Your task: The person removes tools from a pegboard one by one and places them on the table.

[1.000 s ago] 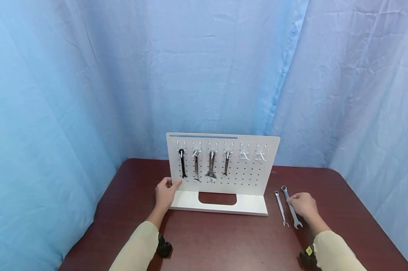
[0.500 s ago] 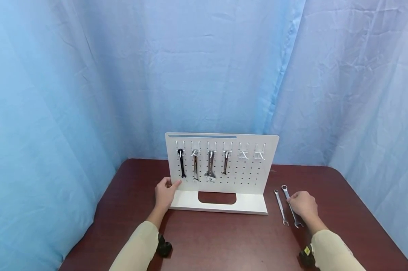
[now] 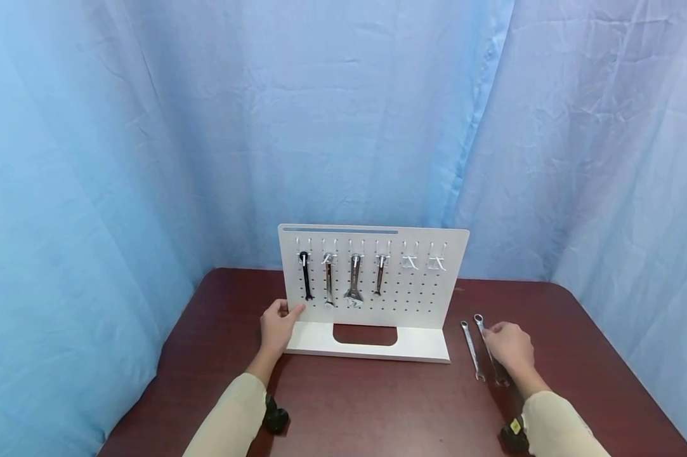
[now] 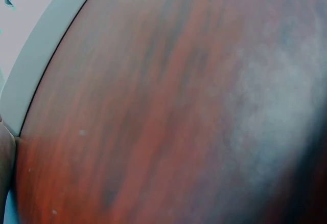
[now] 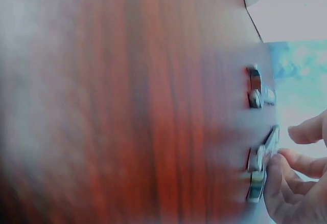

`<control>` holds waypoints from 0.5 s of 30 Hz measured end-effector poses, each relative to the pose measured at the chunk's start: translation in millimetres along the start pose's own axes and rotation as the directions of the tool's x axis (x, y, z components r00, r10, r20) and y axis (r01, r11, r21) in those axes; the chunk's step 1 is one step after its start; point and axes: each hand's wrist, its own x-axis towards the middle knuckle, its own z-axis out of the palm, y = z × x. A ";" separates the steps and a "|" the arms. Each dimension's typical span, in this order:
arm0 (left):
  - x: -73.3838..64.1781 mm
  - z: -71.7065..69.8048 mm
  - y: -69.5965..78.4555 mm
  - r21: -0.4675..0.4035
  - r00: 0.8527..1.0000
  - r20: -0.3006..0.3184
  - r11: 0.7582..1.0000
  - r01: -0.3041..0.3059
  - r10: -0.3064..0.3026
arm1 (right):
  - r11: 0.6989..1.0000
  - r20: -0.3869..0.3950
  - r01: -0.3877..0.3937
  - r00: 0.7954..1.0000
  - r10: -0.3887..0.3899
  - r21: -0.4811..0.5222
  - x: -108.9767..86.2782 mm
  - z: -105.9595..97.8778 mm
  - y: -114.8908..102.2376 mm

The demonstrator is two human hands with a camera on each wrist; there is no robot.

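My left hand [image 3: 277, 327] grips the lower left edge of a white pegboard stand [image 3: 417, 298], thumb across its front. My right hand [image 3: 510, 348] holds the larger combination wrench [image 3: 479, 318] by its shaft with curled fingers. That wrench is tilted on the table, partly covered by the hand; in the right wrist view the fingers [image 5: 278, 175] touch it. Just left of it lies a smaller combination wrench [image 3: 472, 352], apart from the hand. On the hooks hang a black wrench [image 3: 306, 279], a silver wrench [image 3: 329, 282], an adjustable wrench [image 3: 354, 279] and a small wrench [image 3: 380, 276].
Two white hooks [image 3: 410, 261] at the board's right carry nothing. The stand's base has a cut-out and sits on a dark red table [image 3: 377, 406]. Blue curtains [image 3: 343, 127] surround the table. Dark wrist devices [image 3: 275, 419] sit under both sleeves.
The larger wrench has tipped from lying flat, its open end turning darker and edge-on. The right hand has shifted very slightly; the left hand stays on the board.
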 end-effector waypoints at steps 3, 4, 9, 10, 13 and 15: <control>-0.3 0.5 -0.3 0.000 1.000 0.002 1.000 -0.001 0.001 | 0.997 -0.075 0.054 0.996 -0.050 0.051 -3.5 3.3 -13.9; -0.4 0.5 -0.3 0.001 1.000 0.003 1.000 -0.002 0.002 | 0.994 -0.092 0.080 0.993 -0.073 0.073 -4.6 4.3 -20.7; -0.2 0.9 -0.2 0.007 1.000 -0.003 1.000 -0.006 0.006 | 0.954 -0.128 0.212 0.974 -0.187 0.214 -9.7 7.6 -64.7; -0.1 0.7 -0.1 0.007 1.000 -0.004 1.000 -0.003 0.003 | 0.941 -0.126 0.235 0.970 -0.210 0.242 -11.3 8.3 -74.3; 0.3 0.3 0.0 0.004 1.000 -0.005 1.000 0.005 -0.005 | 0.897 -0.121 0.294 0.956 -0.269 0.330 -15.8 11.1 -101.4; 0.6 0.1 0.2 0.004 1.000 -0.004 1.000 0.007 -0.007 | 0.860 -0.116 0.326 0.945 -0.306 0.393 -18.7 13.0 -118.2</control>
